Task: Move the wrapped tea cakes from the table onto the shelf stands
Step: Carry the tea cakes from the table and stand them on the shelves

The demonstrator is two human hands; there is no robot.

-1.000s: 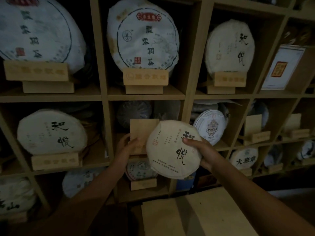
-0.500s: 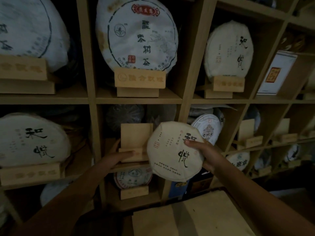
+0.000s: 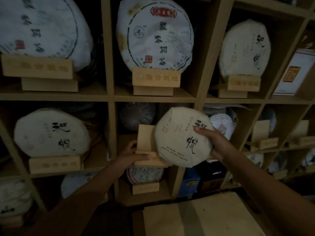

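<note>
Nearest, at the bottom edge of the view, a pale tabletop (image 3: 213, 218) lies bare in the dim light. Above it two bare forearms reach toward the wooden shelf (image 3: 109, 97).

The right hand (image 3: 214, 142) holds a round tea cake (image 3: 182, 137) wrapped in cream paper with black brush characters. The thumb lies across the front of the wrapper and the fingers curl behind its right edge, gripping it. The cake is upright, face toward us, in the air in front of the middle compartment of the middle row, overlapping the right side of the stand there.

The left hand (image 3: 131, 155) is closed on that wooden stand (image 3: 147, 150), with the thumb along the front lip and the other fingers wrapped behind the left side. The stand sits at the front edge of the compartment and carries no cake.

Further in, the compartment to the left holds a matching cream cake (image 3: 51, 132) seated on its own stand. In the row above, a large white cake (image 3: 155, 34) with a red label rests on a stand directly over the open compartment, and another cream cake (image 3: 244, 48) stands to its right.
</note>
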